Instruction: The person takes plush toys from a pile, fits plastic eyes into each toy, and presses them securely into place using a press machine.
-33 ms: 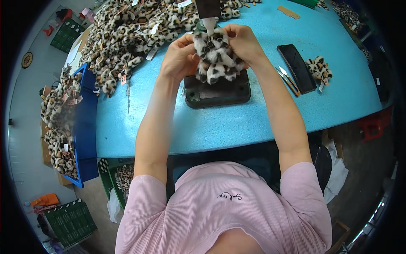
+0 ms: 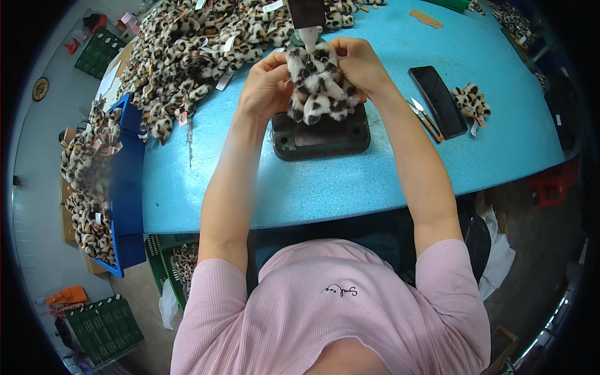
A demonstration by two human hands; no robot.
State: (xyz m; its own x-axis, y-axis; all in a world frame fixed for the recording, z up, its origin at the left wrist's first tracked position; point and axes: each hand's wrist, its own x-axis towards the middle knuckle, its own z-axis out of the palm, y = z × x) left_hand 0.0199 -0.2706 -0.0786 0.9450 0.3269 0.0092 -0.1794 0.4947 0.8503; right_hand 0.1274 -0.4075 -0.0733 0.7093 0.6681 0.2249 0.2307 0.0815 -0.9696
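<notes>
Head view: left hand (image 2: pixel 265 86) and right hand (image 2: pixel 364 65) pinch spotted plush (image 2: pixel 320 94), fingertips partly hidden; machine (image 2: pixel 322 149) cut off above

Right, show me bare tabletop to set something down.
Bare blue table lies between the machine base and the near edge, and nearer than the phone, right of the right forearm. Crowded: far left, under the plush pile; around the phone; above the base, at the held plush.

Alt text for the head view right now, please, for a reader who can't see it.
Left hand and right hand hold a spotted plush piece by its sides at the white tip of a dark bench machine on a blue table. Similar pieces lie heaped at the upper left; a phone and snips lie to the right.
</notes>
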